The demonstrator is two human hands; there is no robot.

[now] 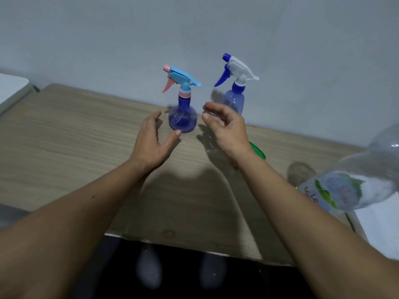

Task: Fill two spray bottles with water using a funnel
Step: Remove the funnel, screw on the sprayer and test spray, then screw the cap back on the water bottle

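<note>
While both spray bottles stand upright at the far edge of the counter, close against the wall, neither has been opened: each trigger head is on its neck, so filling has not begun. The round bottle, with its pink and light-blue sprayer, sits left of the taller bottle, which carries a white and dark-blue sprayer; the two stand near each other but apart, probably lined up so each can be reached in turn.

The left hand reaches toward the round bottle with its fingers spread apart in a cup; the thumb tip lies at the bottle's base, though I cannot tell whether it touches. The right hand hovers between the two bottles, its fingers loosely curled and apart, gripping nothing. Judging by this, one hand will steady the body while the other unscrews the sprayer.

A green funnel lies on the counter just right of the right wrist, mostly hidden by it, kept within easy reach for once a neck is open. On the near right, a large clear water bottle rests tilted on its side, apparently the water source, beside a white sheet.
</note>
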